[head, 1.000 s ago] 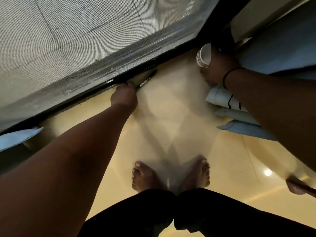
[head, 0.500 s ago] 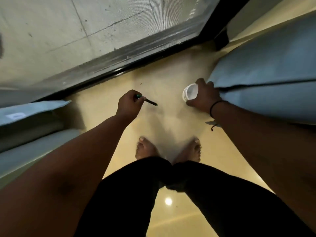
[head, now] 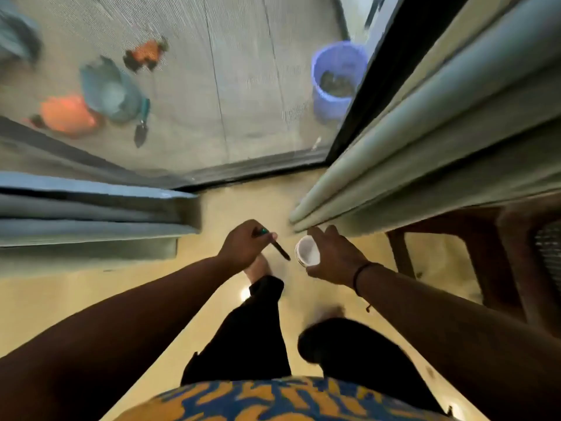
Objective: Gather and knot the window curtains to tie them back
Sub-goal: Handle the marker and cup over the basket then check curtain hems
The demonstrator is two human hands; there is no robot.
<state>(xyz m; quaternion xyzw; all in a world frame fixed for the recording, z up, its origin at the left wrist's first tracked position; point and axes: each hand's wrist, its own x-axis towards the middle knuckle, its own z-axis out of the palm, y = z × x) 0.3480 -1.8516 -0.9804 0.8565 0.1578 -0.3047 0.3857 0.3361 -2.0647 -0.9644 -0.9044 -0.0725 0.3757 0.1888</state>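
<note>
The left hand [head: 243,243] grips a dark pen [head: 277,247]; the right hand [head: 332,256] holds a small white cup [head: 308,250], fingers curled round it. Neither hand is free for cloth. Two curtains hang at the screened window [head: 230,86]: one [head: 91,214] at the left, one [head: 425,153] at the right, its hem just beside the right hand. The fabric looks soft, pleated and fairly heavy; it would likely bunch easily if gathered around mid-height. Outside: one blue bucket [head: 337,80], one trowel [head: 142,126].
</note>
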